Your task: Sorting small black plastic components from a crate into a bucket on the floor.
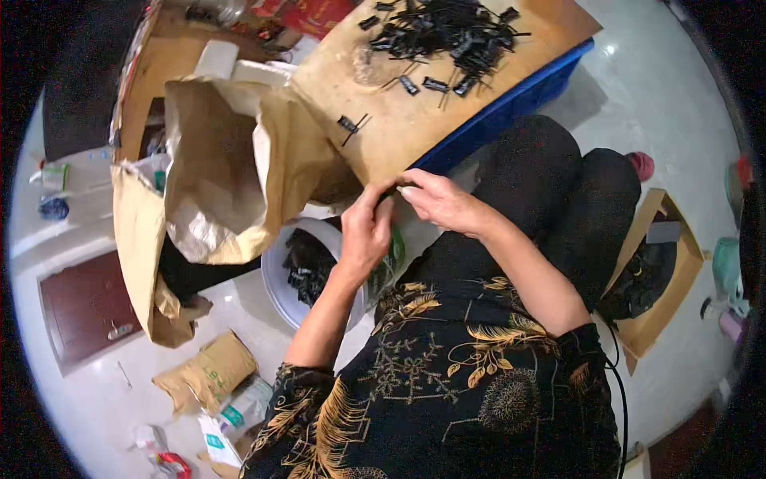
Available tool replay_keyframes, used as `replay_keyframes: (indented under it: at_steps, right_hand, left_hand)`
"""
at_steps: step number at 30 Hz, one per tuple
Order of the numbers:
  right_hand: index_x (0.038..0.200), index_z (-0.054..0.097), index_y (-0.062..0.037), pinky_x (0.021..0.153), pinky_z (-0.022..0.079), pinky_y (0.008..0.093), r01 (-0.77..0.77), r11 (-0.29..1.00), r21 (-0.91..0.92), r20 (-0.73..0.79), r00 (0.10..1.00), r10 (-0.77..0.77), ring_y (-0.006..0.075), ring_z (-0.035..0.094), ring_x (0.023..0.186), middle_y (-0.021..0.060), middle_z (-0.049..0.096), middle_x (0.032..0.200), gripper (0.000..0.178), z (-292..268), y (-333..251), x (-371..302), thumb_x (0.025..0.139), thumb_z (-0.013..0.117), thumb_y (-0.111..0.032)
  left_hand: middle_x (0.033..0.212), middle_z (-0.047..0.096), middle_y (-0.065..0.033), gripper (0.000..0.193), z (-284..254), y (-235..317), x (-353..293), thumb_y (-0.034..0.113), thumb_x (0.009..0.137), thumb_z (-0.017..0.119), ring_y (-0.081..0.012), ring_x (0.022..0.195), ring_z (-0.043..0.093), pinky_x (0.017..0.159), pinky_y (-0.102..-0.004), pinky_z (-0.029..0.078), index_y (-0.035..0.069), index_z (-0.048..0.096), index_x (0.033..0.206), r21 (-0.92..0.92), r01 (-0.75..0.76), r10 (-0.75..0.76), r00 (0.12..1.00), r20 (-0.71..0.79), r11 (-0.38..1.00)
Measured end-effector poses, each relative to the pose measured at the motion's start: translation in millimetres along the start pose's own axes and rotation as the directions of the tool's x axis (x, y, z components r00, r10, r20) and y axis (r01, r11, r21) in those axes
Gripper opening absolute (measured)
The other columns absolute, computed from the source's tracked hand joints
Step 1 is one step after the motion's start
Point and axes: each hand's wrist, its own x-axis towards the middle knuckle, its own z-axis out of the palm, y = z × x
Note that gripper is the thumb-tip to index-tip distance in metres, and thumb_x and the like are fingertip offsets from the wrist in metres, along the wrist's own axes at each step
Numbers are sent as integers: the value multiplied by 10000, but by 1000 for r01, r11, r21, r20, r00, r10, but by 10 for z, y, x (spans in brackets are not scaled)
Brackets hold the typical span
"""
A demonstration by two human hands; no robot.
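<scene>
My left hand (369, 229) and my right hand (449, 205) meet at the near corner of the wooden tabletop (375, 148). Fingers of both are closed together around something small and dark, mostly hidden, so its kind does not show. One small black piece with thin prongs (348, 125) lies alone on the board just beyond my hands. Farther back is a heap of similar black pieces (455, 36), with several loose ones at its near edge. Below my left wrist, a white bucket (275, 275) holds more black pieces.
A large open brown paper sack (279, 152) stands left of the tabletop, above the bucket. Blue crate sides (511, 104) show under the board. On the floor are a cardboard box (638, 319) with dark contents at right and a brown package (209, 371) at lower left.
</scene>
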Motion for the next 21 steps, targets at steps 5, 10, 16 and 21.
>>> replay_keyframes:
  at_steps: [5,10,16,21]
  right_hand:
    - [1098,475,-64,366,222,165,-45,988,150,-106,992,62,11,265,439,-74,331,585,235,11,-62,-83,939,426,-231]
    - [1089,469,-65,368,212,163,-32,996,83,-115,993,41,6,243,438,-76,304,577,247,81,-60,-105,941,426,-258]
    - [1088,465,-58,372,207,165,-33,995,98,-144,988,47,4,239,442,-83,290,575,253,37,-54,-116,940,431,-261]
    - [1094,455,-52,379,205,164,-33,994,101,-124,991,46,4,239,448,-88,286,581,258,36,-104,-110,941,430,-258]
  left_hand:
    - [795,619,-87,273,-664,-475,-820,19,857,472,-117,615,568,571,-273,469,43,527,1123,165,445,-427,894,-138,880]
    - [881,597,-227,273,-988,-902,-1395,149,835,512,-377,815,580,688,-428,453,114,530,1105,486,531,-592,805,-33,695]
    - [945,573,-183,331,-602,-724,-523,91,789,593,-340,792,575,714,-390,455,69,522,1112,493,84,-11,989,-148,866]
    - [1037,562,-161,319,-119,-996,646,70,794,584,-244,791,563,710,-338,454,38,515,1104,67,223,-208,962,-177,973]
